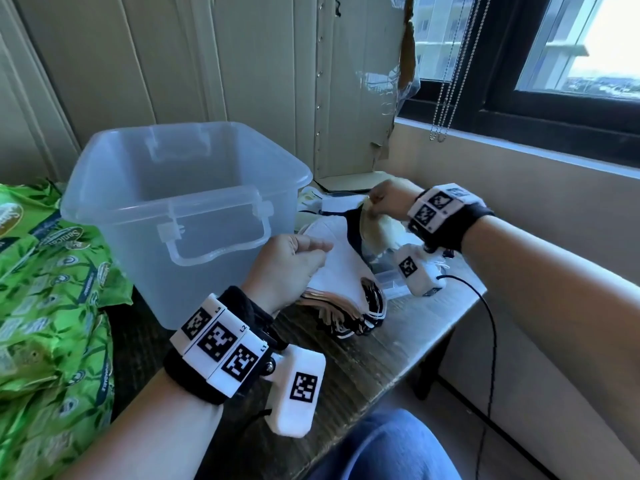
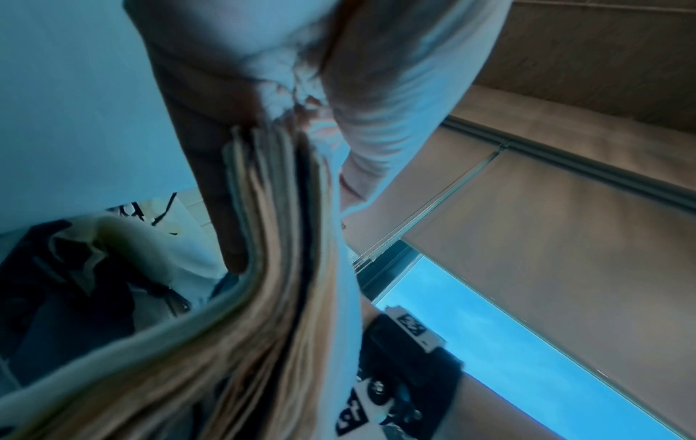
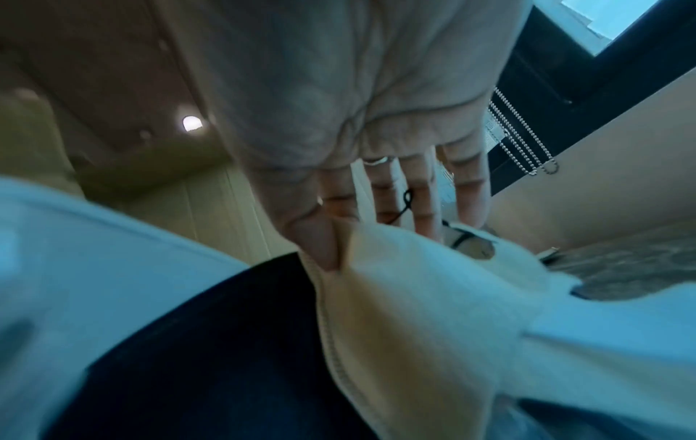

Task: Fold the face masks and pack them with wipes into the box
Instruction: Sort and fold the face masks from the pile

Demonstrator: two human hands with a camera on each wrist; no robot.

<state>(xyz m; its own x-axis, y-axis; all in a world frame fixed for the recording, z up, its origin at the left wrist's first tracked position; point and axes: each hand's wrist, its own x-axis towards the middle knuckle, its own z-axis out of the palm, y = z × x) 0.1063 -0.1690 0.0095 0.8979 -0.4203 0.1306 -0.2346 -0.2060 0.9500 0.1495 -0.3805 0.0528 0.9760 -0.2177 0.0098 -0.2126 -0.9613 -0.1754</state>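
Note:
My left hand (image 1: 294, 259) grips a stack of folded face masks (image 1: 343, 275), white on top with beige ones below, just right of the clear plastic box (image 1: 207, 292). In the left wrist view the thumb and fingers (image 2: 211, 184) clamp the stack's layered edges (image 2: 271, 253). Further back, my right hand (image 1: 381, 200) pinches a beige mask (image 1: 375, 232) between thumb and forefinger, lifted above the stack, with a black mask (image 1: 353, 226) beside it. The right wrist view shows that pinch (image 3: 331, 241) on the beige mask (image 3: 395, 312), the other fingers straight.
Green wipe packs (image 1: 52, 289) are piled at the left. The box has no lid on and nothing shows inside it. A dark wooden table (image 1: 374, 358) ends at its right edge near the wall; a black cable (image 1: 490, 334) hangs there. Bead cords (image 1: 446, 98) dangle by the window.

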